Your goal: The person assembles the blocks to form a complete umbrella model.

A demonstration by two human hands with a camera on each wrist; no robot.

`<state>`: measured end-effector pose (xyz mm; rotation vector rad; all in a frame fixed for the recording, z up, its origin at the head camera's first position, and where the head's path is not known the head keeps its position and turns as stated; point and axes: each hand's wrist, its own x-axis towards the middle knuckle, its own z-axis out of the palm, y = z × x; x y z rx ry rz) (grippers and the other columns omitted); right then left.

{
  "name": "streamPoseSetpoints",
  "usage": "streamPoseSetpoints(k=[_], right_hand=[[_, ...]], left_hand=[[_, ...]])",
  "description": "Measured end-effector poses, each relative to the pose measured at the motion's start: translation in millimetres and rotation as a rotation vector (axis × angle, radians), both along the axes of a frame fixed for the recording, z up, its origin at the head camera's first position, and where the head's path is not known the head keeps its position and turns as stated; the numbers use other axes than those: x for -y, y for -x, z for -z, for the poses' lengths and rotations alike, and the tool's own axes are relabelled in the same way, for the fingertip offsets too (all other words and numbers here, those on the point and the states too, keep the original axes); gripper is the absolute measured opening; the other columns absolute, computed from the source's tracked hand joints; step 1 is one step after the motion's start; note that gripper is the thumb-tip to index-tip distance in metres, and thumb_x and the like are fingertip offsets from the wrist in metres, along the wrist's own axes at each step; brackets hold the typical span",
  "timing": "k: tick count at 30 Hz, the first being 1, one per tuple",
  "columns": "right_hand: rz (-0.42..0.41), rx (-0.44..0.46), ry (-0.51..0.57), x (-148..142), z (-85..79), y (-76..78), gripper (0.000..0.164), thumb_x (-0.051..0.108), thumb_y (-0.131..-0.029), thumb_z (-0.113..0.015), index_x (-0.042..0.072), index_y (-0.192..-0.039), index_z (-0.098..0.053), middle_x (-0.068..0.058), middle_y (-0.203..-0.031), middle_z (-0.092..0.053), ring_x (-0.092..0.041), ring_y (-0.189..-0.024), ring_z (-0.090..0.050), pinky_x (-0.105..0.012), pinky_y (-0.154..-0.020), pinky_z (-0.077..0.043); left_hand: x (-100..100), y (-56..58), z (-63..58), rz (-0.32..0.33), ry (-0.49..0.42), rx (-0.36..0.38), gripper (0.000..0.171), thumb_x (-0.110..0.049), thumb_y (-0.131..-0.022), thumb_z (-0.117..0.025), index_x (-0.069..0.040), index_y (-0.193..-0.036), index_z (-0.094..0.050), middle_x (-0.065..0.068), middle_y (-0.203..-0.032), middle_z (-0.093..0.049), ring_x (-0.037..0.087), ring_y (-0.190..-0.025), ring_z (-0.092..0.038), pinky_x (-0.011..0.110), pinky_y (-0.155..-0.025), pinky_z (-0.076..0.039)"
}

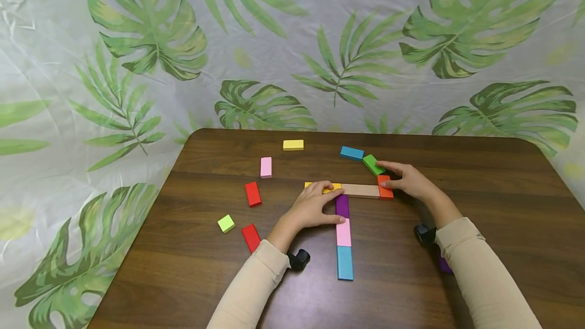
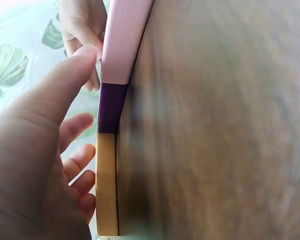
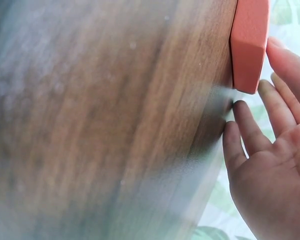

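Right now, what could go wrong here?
The thumb of the right hand is at the orange block; a slip might push it away from the tan block. That hand, by the green block too, could knock it into the neighbouring blue block. The thumb of the left hand is at the pink block; dragging might part it from the adjoining purple block.
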<state>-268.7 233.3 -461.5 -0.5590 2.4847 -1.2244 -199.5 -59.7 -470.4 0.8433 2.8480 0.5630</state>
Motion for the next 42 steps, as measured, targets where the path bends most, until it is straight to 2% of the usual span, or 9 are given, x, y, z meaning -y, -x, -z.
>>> streamPoseSetpoints(k=[6, 14, 25, 33, 42], right_hand=[[-0.001, 0.008, 0.006, 1, -0.3, -0.2, 0.061, 0.011, -0.083, -0.064, 0.003, -0.137, -0.036, -0.024, -0.138, -0.031, -0.042, -0.127, -0.022, -0.054, -0.099, -0.019], [0.000, 0.016, 0.009, 1, -0.6, -0.8, 0.061, 0.012, -0.083, -0.064, 0.003, -0.137, -0.036, -0.025, -0.138, -0.030, -0.042, -0.127, -0.021, -0.055, -0.099, -0.019], [0.001, 0.020, 0.019, 0, -0.7, -1.6, 0.061, 0.011, -0.083, -0.064, 0.003, -0.137, -0.036, -0.025, -0.138, -0.030, -0.042, -0.127, -0.021, -0.055, -0.099, -0.018], [0.008, 0.019, 0.011, 0, -0.7, -1.8, 0.061, 0.012, -0.083, -0.064, 0.003, -0.136, -0.037, -0.025, -0.138, -0.030, -0.042, -0.127, -0.022, -0.055, -0.099, -0.018], [0.004, 0.011, 0.005, -1, 0.5, -1.3, 0.060, 0.013, -0.083, -0.064, 0.004, -0.137, -0.037, -0.024, -0.138, -0.030, -0.043, -0.127, -0.021, -0.056, -0.099, -0.018]], left_hand=[[0, 1.5, -1.0, -0.009, -0.053, -0.037, 0.066, -0.058, -0.078, -0.057, -0.028, -0.135, -0.042, -0.004, -0.122, -0.041, 0.016, -0.118, -0.033, 0.036, -0.099, -0.025], [0, 2.1, -2.3, -0.040, -0.153, -0.125, 0.060, -0.052, -0.081, -0.057, -0.022, -0.132, -0.046, 0.001, -0.120, -0.046, 0.017, -0.111, -0.040, 0.035, -0.097, -0.029], [6, -5.2, -18.6, -0.070, -0.235, -0.184, 0.062, -0.048, -0.083, -0.057, -0.014, -0.134, -0.042, 0.003, -0.129, -0.044, 0.018, -0.120, -0.037, 0.037, -0.100, -0.026], [18, -13.4, -31.9, -0.093, -0.297, -0.225, 0.063, -0.044, -0.083, -0.060, -0.012, -0.134, -0.041, 0.004, -0.132, -0.042, 0.019, -0.123, -0.034, 0.038, -0.102, -0.023], [48, -15.1, -39.9, -0.206, -0.381, -0.277, 0.065, -0.039, -0.080, -0.066, -0.011, -0.133, -0.041, 0.006, -0.130, -0.044, 0.021, -0.121, -0.036, 0.042, -0.100, -0.027]])
